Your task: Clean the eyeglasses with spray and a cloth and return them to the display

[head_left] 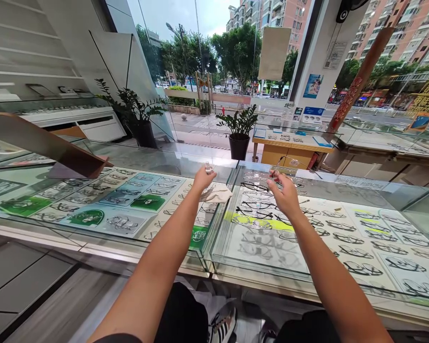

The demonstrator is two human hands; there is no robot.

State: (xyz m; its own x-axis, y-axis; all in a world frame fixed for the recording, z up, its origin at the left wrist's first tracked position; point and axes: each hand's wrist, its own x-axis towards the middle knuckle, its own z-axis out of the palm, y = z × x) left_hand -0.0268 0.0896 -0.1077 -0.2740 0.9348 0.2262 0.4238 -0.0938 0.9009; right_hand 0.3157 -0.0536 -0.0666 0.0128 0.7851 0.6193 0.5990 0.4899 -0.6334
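Observation:
My left hand [202, 179] is closed around a small clear bottle [209, 167] whose cap sticks up above my fingers. Just right of it a pale folded cloth [218, 194] lies on the glass counter [171, 164]. My right hand [285, 193] pinches a pair of thin-framed glasses [289, 163], held a little above the glass counter top. Both arms reach forward over the display case.
Under the glass lie several rows of spectacle frames [346, 238] on white, green and blue trays. A brown wooden beam [39, 143] slants over the counter at left. Two potted plants [239, 128] stand by the shop window, with a yellow table [293, 145] behind.

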